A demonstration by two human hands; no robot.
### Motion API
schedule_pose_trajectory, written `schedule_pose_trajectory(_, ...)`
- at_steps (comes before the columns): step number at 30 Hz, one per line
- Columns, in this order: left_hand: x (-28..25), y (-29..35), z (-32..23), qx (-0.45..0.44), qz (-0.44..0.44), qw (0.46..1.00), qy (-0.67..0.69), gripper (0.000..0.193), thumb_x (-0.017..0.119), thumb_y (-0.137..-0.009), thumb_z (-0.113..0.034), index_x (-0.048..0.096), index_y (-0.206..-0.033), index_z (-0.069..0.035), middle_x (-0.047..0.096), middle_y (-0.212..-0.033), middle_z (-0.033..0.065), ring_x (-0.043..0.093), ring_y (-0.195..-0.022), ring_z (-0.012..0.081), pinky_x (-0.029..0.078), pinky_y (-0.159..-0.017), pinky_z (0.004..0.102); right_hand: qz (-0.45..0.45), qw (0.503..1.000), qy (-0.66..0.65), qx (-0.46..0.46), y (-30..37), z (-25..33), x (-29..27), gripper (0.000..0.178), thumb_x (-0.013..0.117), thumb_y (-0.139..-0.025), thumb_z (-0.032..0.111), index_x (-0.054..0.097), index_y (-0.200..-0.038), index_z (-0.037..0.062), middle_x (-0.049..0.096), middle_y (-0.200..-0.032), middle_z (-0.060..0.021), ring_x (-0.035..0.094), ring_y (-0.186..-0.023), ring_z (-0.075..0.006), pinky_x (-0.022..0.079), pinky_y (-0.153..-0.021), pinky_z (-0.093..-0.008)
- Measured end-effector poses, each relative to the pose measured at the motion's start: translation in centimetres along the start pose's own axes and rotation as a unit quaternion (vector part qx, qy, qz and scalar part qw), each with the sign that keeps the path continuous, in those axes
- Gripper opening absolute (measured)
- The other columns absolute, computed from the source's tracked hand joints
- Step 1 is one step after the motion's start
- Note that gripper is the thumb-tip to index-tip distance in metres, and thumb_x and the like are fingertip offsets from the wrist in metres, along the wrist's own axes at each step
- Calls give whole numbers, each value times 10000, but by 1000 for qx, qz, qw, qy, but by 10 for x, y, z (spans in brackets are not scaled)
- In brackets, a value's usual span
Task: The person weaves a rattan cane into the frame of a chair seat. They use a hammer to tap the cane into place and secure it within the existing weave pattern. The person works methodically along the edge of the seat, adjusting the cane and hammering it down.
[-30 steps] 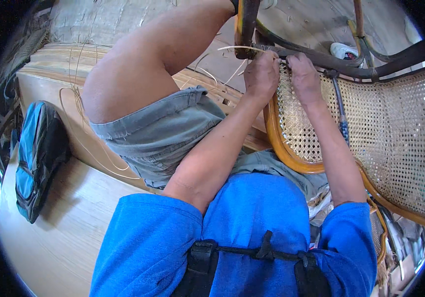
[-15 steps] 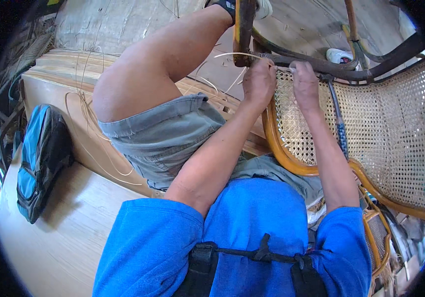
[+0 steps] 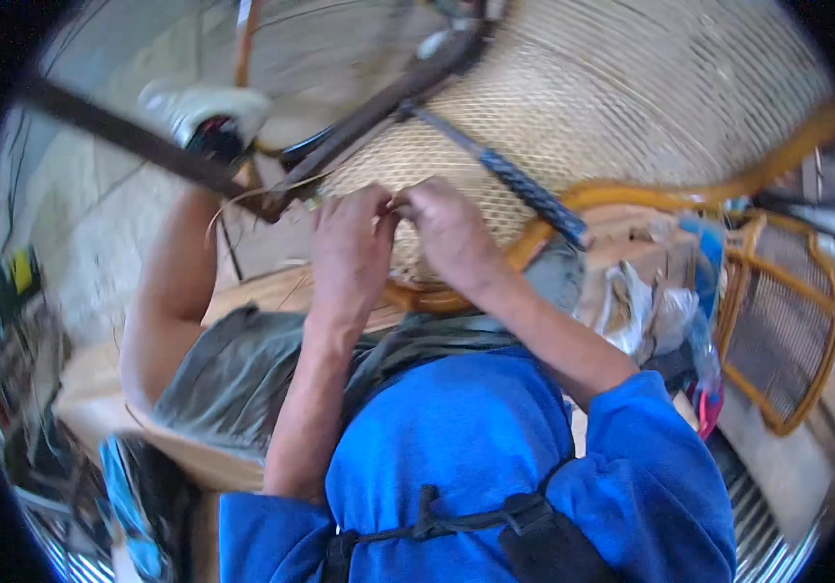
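Note:
My left hand and my right hand meet over the near left corner of a woven cane panel. Thumbs and fingertips are pinched close together. A thin pale cane strand curves out leftward beside my left hand; blur and fingers hide where it runs between the hands. The panel has a dark frame bar on its far side and an orange-brown curved rim on its near side. On the weave, right of my hands, lies a hammer-like tool with a dark blue patterned grip.
A dark bar crosses at the upper left, above my bent leg and a white shoe. Plastic bags and a smaller cane-and-wood panel are at the right. A blue and black backpack is at the lower left.
My view has turned, with the chair frame now swung round and nearer. My hands have come together at the panel's corner; they were apart before. The smaller panel shows more fully.

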State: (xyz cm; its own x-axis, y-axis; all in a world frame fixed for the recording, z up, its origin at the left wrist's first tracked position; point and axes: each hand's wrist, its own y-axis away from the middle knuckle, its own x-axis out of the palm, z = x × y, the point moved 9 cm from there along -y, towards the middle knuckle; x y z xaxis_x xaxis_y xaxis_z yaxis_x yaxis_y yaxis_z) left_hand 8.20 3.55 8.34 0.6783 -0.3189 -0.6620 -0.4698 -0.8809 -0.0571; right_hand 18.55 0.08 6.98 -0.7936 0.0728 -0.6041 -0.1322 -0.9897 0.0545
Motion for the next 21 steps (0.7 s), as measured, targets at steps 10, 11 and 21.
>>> schedule_pose_trajectory(10,-8,16,45,-153,-53,975,153,132,624,-856,-80,628,-968,-10,629,-871,40,561,-827,119,447,-759,251,-243,935,5,260,204,-118,-178,144,547,-876,44,622,-998,28,648,-940,-132,634,-840,-232,491,-777,-331)
schedule_pose_trajectory(11,-9,14,59,-173,-56,969,169,124,615,-871,-94,628,-963,-12,617,-863,25,545,-822,101,440,-751,239,-221,924,37,311,235,-147,-184,140,547,-878,68,625,-986,22,645,-941,-143,635,-846,-256,490,-780,-341)
schedule_pose_trajectory(21,-24,24,120,-254,-127,924,256,183,653,-849,-146,623,-960,-3,584,-828,3,493,-771,69,387,-723,205,-165,865,226,417,372,-199,-105,165,566,-853,167,577,-902,11,581,-877,-212,552,-864,-413,435,-738,-468)
